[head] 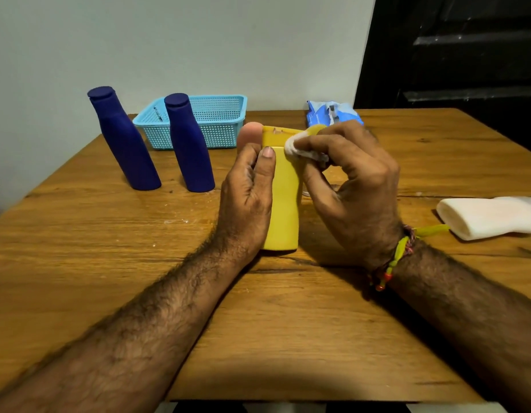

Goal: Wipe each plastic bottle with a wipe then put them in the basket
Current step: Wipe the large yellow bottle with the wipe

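The left hand [246,192] grips the upright yellow bottle [283,204] mid-table while the right hand [347,180] pinches a wipe [303,149] against its upper side, so wiping is underway; next comes finishing, then reaching the basket [216,126] at the far edge.

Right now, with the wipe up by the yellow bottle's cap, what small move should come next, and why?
Probably draw the wipe down the yellow bottle. The right hand pinches it near the top, the left hand steadies the upright bottle, and the body below looks not yet covered.
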